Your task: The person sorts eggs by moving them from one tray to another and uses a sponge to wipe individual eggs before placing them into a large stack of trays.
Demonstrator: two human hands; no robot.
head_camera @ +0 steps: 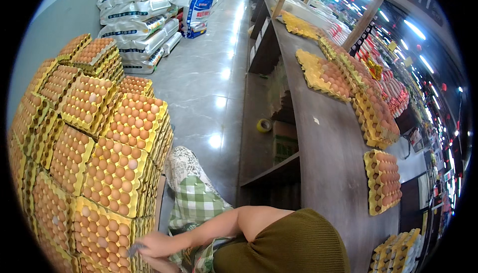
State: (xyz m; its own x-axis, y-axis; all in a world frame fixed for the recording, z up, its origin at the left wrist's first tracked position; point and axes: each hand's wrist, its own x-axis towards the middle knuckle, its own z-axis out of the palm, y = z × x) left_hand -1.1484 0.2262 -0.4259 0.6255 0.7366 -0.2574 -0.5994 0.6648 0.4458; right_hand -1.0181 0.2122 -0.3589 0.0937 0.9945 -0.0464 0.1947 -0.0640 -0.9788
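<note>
At the lower left, my right hand (155,245) is curled around a small grey object (135,250), too blurred to identify. It is at the right edge of a yellow egg tray (102,232) full of brown eggs, the top of a tall stack. Part of my left arm (162,264) shows just below the right one at the bottom edge; whether its fingers hold anything is hidden. More stacked egg trays (112,177) stand close together beyond my hands, a few pale eggs among the brown. A green-and-white checked apron (198,198) covers my lap.
White sacks (130,15) are piled by the wall, a blue-and-white bag (198,15) beside them. Right of the tiled floor (198,97) runs a dark counter (328,153) with egg trays (384,181). Yellow tape (264,125) and a carton (285,142) lie in its shelves.
</note>
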